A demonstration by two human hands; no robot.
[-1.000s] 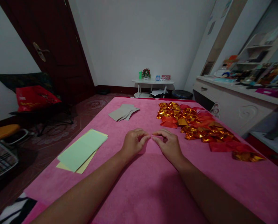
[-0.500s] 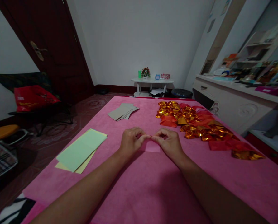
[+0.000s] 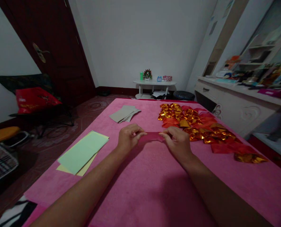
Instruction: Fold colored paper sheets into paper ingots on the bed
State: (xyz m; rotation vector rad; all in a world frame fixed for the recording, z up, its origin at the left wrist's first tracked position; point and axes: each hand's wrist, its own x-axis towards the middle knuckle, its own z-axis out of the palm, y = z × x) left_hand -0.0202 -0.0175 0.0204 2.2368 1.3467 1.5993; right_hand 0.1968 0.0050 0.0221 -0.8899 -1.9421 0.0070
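A folded strip of dark pink paper is stretched between both my hands just above the pink tablecloth. My left hand pinches its left end with curled fingers. My right hand pinches its right end the same way. To the right of my right hand lies a long heap of folded gold and red foil pieces.
A stack of light green and yellow sheets lies at the left of the table. Grey cards are fanned out farther back. A white side table stands by the far wall, a desk at right, a chair with a red bag at left.
My hands were together on the cloth, fingertips touching over a small pink fold. They have since drawn apart and lifted slightly, and the paper now spans between them as a strip.
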